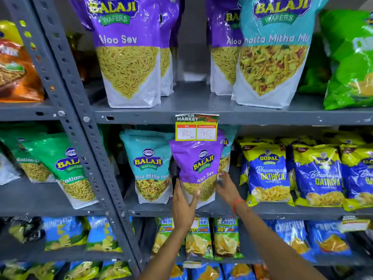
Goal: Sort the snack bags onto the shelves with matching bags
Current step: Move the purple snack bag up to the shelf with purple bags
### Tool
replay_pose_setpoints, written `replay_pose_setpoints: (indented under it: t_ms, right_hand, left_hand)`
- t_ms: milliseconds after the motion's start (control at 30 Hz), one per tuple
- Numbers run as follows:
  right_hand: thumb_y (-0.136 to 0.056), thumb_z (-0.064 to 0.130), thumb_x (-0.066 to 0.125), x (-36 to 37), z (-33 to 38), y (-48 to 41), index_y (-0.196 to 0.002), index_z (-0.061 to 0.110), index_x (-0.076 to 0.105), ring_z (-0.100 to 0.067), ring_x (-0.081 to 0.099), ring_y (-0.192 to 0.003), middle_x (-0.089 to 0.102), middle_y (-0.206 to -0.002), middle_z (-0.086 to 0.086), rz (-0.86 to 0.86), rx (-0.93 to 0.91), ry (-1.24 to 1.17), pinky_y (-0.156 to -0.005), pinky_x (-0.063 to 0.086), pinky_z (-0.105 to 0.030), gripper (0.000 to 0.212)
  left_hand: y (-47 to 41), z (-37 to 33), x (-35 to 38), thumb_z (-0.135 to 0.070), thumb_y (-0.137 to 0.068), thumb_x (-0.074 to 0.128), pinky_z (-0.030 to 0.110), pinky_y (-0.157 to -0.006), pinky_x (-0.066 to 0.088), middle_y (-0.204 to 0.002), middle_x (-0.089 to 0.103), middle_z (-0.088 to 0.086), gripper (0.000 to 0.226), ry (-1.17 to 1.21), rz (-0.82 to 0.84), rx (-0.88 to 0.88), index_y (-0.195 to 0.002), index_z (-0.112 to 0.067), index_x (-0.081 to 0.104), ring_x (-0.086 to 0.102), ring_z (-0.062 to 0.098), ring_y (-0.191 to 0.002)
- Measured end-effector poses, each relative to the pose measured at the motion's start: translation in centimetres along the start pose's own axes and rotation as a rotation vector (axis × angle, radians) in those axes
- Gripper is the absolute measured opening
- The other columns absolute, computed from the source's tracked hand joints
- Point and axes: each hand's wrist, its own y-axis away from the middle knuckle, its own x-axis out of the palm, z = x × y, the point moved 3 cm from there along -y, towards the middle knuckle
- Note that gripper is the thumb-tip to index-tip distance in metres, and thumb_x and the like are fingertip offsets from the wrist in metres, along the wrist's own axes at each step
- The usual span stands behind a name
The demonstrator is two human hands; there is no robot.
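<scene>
A purple Aloo Sev bag [198,164] stands tilted on the middle shelf [282,214], among teal Khatta Mitha Mix bags [149,164]. My left hand [184,207] grips its lower left edge, thumb across the front. My right hand [227,187] lies flat against its right side, fingers spread, partly on a teal bag behind. On the upper shelf [201,116] stand matching purple Aloo Sev bags [127,49] and one teal Khatta Mitha Mix bag [272,51] in front of another purple bag [224,51].
A price tag [196,128] hangs from the upper shelf edge just above the held bag. Blue and yellow Gathiya bags [268,174] fill the right. Green Ratlami bags [66,168] sit beyond the grey upright [88,138]. Chip bags [226,237] line the lower shelf.
</scene>
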Motion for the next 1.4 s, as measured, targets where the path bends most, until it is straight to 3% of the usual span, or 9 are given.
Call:
replay_pose_setpoints:
  t_ms: [100,233,433,533,700,800,933,1233,1400]
  right_hand:
    - [-0.089,-0.006,0.049,0.3,0.8,-0.5,-0.132,-0.005,0.034,-0.036,0.053,-0.111,0.048,-0.133,-0.024,0.101,0.090,-0.084,-0.100,0.042,-0.053,0.046]
    - [-0.089,-0.011,0.047,0.4,1.6,-0.3,-0.133,-0.006,0.033,-0.045,0.046,-0.124,0.043,-0.135,-0.032,0.140,0.110,-0.134,-0.101,0.040,-0.055,0.046]
    - [-0.084,-0.001,0.061,-0.5,0.4,1.3,-0.135,0.002,0.035,-0.034,0.051,-0.120,0.047,-0.134,-0.024,0.144,0.139,-0.233,-0.103,0.044,-0.055,0.058]
    - [-0.067,0.009,0.073,-1.6,-0.5,2.8,-0.129,0.001,0.039,-0.035,0.051,-0.119,0.047,-0.129,-0.021,0.150,0.133,-0.270,-0.098,0.047,-0.057,0.072]
    - [-0.077,-0.014,0.063,-3.6,-1.3,5.3,-0.115,0.006,0.040,-0.026,0.058,-0.090,0.046,-0.117,-0.016,0.147,0.164,-0.457,-0.059,0.060,-0.024,0.048]
    - [-0.077,-0.016,0.061,-5.3,-0.3,5.9,-0.121,0.001,0.044,-0.026,0.061,-0.089,0.051,-0.111,-0.013,0.162,0.136,-0.506,-0.060,0.061,-0.023,0.050]
    - [-0.084,-0.015,0.050,-8.3,2.5,6.3,-0.115,0.006,0.048,-0.020,0.068,-0.084,0.057,-0.110,-0.012,0.205,0.029,-0.552,-0.064,0.060,-0.024,0.038]
    - [-0.087,-0.010,0.049,-14.3,13.5,7.0,-0.102,0.011,0.061,-0.009,0.066,-0.073,0.062,-0.098,-0.015,0.121,-0.269,-0.507,-0.070,0.059,-0.024,0.029]
    - [-0.090,-0.006,0.048,-17.6,19.3,7.7,-0.119,0.000,0.055,-0.003,0.069,-0.077,0.068,-0.102,-0.006,0.159,-0.446,-0.548,-0.073,0.059,-0.019,0.030]
  left_hand:
    - [-1.2,1.2,0.3,-0.067,-0.068,0.064,0.036,-0.103,0.041,-0.144,0.048,0.006,0.093,0.140,0.084,-0.090,-0.141,-0.016,0.036,0.045,0.020,-0.132]
    - [-3.3,2.0,0.6,-0.035,-0.066,0.081,0.028,-0.085,0.041,-0.129,0.059,0.008,0.080,0.113,0.210,-0.163,-0.133,-0.013,0.043,0.055,0.020,-0.118]
    - [-3.3,2.1,0.2,-0.038,-0.062,0.085,0.045,-0.095,0.048,-0.128,0.063,0.009,0.083,0.016,0.262,-0.131,-0.131,-0.014,0.046,0.056,0.029,-0.119]
    - [-2.2,1.7,-0.6,-0.046,-0.055,0.084,0.049,-0.091,0.051,-0.121,0.066,0.007,0.085,0.008,0.258,-0.082,-0.127,-0.017,0.050,0.060,0.027,-0.113]
    - [0.1,-0.4,-1.6,-0.030,-0.064,0.085,0.037,-0.068,0.051,-0.101,0.072,0.015,0.075,-0.110,0.282,0.054,-0.128,-0.012,0.050,0.066,0.033,-0.091]
    - [0.9,-2.4,-2.4,-0.030,-0.068,0.082,0.031,-0.054,0.036,-0.077,0.065,0.012,0.073,-0.192,0.282,0.136,-0.131,-0.014,0.048,0.060,0.033,-0.073]
    - [1.1,-6.4,-4.4,-0.037,-0.068,0.081,0.024,-0.051,0.036,-0.069,0.060,0.005,0.071,-0.208,0.200,0.222,-0.128,-0.018,0.050,0.051,0.020,-0.061]
    - [-1.0,-16.4,-10.2,-0.063,-0.046,0.079,0.038,-0.078,0.058,-0.086,0.076,-0.005,0.064,-0.075,0.126,0.258,-0.096,-0.026,0.067,0.070,0.012,-0.082]
    - [-3.2,-21.6,-13.2,-0.060,-0.036,0.084,0.048,-0.085,0.057,-0.083,0.079,-0.004,0.060,0.114,0.108,0.309,-0.083,-0.025,0.072,0.072,0.014,-0.085]
